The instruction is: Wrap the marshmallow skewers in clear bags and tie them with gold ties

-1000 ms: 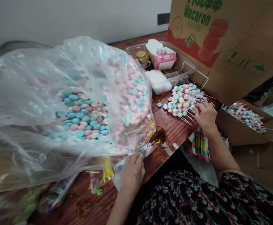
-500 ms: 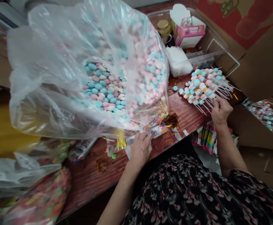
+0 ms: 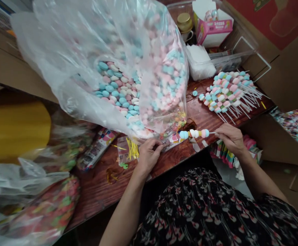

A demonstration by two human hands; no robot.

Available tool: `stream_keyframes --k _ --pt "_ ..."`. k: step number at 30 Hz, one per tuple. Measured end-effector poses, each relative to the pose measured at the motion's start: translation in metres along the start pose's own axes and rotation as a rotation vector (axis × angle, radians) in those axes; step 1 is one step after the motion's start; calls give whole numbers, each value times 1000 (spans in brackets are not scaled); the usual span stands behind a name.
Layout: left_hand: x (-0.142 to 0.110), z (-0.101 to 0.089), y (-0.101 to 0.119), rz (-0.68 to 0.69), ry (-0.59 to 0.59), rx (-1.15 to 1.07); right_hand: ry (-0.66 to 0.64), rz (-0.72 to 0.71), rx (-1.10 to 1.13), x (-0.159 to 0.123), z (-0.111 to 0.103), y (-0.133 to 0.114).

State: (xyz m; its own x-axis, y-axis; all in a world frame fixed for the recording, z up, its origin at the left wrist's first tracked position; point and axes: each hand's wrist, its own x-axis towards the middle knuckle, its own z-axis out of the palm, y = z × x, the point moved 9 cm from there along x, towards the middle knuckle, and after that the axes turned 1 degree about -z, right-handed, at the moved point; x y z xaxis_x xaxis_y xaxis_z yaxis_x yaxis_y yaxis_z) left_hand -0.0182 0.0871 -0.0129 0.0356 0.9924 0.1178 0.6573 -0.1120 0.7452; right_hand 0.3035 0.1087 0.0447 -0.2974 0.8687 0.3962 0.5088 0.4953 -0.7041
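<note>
One candy skewer (image 3: 193,134) has just left the pile of skewers (image 3: 228,92): our right hand (image 3: 231,138) now pinches its stick above the wooden table (image 3: 95,194), while our left hand (image 3: 148,156) curls on a printed wrapper (image 3: 171,140) under the clear plastic bag (image 3: 138,68), gripping or not we cannot tell

A dark wooden table (image 3: 97,194) carries fanned candy skewers (image 3: 227,92), with one loose blue candy (image 3: 195,93) just beside them. A clear plastic tray (image 3: 228,51) stands behind, and printed packets (image 3: 97,149) lie nearer the edge.

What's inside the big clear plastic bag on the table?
The clear plastic bag holds a heap of pink, blue and white candies. Glare and folded film blur the upper ones; candies deep in the pile are covered.
</note>
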Motion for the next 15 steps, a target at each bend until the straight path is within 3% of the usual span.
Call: stream_keyframes --k 9,15 --pt "-5 11 8 132 1 170 -83 -48 -78 -4 13 -4" --pt "-7 12 7 152 15 158 -35 -44 -76 -7 8 -5"
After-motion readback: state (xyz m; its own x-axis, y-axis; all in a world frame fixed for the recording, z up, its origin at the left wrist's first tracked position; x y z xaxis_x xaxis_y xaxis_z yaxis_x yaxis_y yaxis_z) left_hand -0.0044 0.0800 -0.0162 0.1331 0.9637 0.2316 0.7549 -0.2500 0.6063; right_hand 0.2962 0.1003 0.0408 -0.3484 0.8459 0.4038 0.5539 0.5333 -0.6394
